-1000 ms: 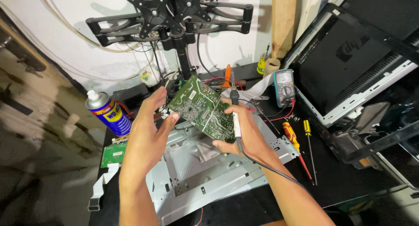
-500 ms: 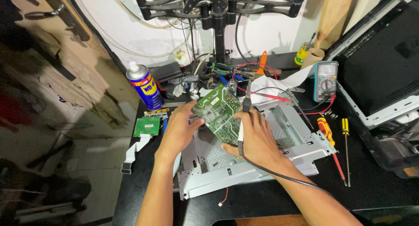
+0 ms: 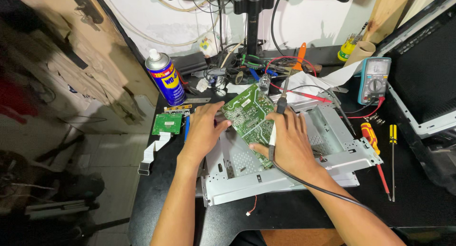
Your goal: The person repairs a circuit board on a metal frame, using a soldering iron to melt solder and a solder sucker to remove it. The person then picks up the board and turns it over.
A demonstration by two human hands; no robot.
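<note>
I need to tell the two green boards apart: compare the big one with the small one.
The big board is held tilted over the metal chassis by the left hand and the right hand; the small board lies flat on the table, untouched. The small board has a white ribbon cable trailing off it; the big board shows none. Both are green circuit boards.

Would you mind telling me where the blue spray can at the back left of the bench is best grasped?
Grip the spray can around its cylindrical body, below the white cap, coming from the front. It stands upright, and cables crowd its right side, while its front looks open.
</note>
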